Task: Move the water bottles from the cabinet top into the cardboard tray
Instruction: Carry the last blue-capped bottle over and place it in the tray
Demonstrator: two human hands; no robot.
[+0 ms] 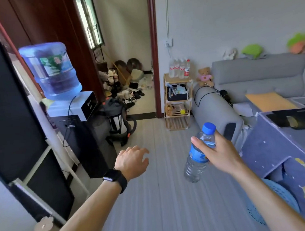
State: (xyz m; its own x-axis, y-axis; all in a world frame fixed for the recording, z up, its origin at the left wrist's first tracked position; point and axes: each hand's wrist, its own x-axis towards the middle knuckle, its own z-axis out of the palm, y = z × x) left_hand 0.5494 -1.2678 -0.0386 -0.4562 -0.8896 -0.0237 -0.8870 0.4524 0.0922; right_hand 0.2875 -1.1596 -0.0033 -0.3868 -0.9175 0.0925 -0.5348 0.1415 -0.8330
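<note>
Right hand [217,154] has its fingers and thumb wrapped round the shoulder of a water bottle [196,159], held in mid-air over the striped floor. It's clear ribbed plastic with a blue label. The long axis is tilted, blue cap [209,128] up and base down-left (can't tell how full it is). Left hand [131,162] is empty with its fingers loosely spread, and there's a black watch [114,178] on the wrist. More clear bottles [180,68] stand upright on top of the wooden shelf rack [178,113] by the far wall.
</note>
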